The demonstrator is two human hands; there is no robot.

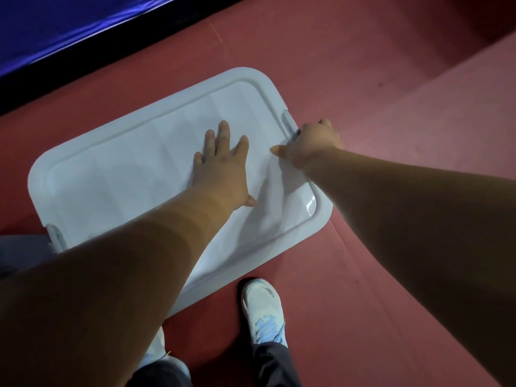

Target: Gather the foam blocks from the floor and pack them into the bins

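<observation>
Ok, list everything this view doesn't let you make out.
Head view:
- Bin's inside and any foam blocks: covered by the white lid, which the left hand presses flat.
- Right hand: fingertips curled over the lid's rim, hidden behind the hand itself.
- Near clasp: partly under the left forearm.
- Left shoe: mostly behind that forearm.

Dim, soft-focus, wide-angle edge distortion

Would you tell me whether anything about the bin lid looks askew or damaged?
Nothing stands out: the white lid lies flat and unbroken, the left hand pressing on it, the right hand gripping its rim.
</observation>
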